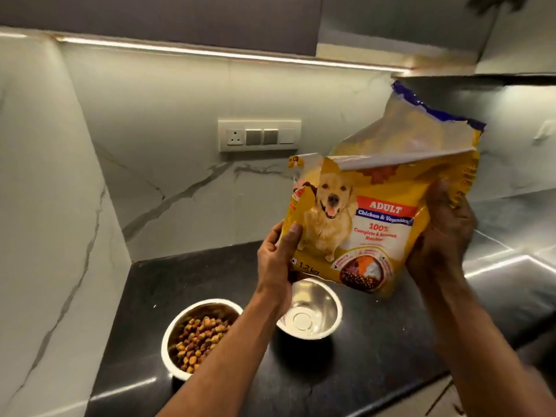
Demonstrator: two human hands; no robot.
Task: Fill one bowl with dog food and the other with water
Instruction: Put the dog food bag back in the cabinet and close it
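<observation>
A yellow dog food bag point(370, 212) with a dog picture is held upright above the counter, its torn top open. My left hand point(278, 254) grips its lower left corner and my right hand point(442, 233) grips its right side. Below, a steel bowl point(173, 332) on the left holds brown and yellow kibble point(200, 338). A second steel bowl point(319, 311) beside it on the right has no kibble; I cannot tell if it holds water. My left forearm crosses between the two bowls.
The bowls stand on a black counter point(376, 356) in a corner of white marble walls. A socket and switch plate point(259, 135) is on the back wall. A steel surface point(511, 257) lies to the right. Cabinets hang overhead.
</observation>
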